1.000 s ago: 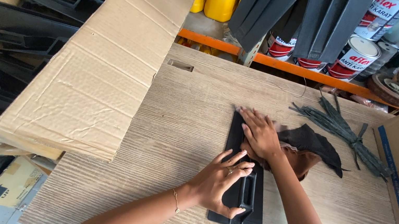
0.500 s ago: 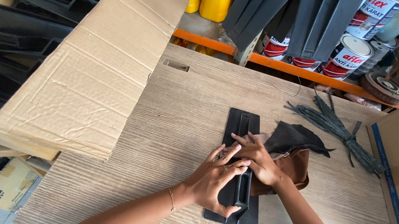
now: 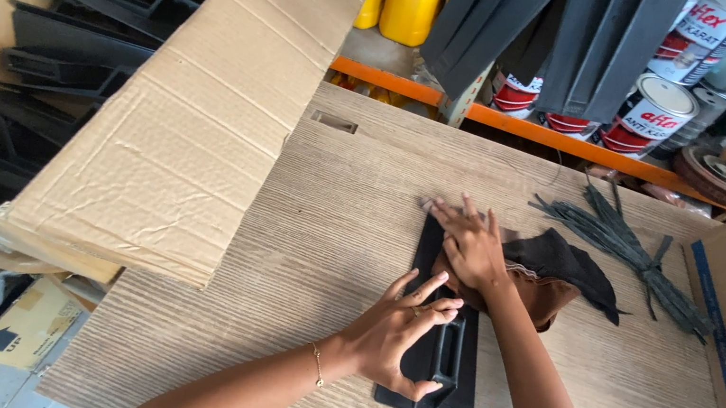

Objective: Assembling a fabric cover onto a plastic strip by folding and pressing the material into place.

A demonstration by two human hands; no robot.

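The black plastic plate [image 3: 443, 341] lies flat near the middle of the wooden table [image 3: 270, 315]. The left hand [image 3: 396, 334] rests on its left edge, fingers spread. The right hand [image 3: 470, 244] presses flat on its far end. A dark cloth [image 3: 564, 268], perhaps a rag, lies just beside, and cable ties [image 3: 625, 248] lie toward the right edge.
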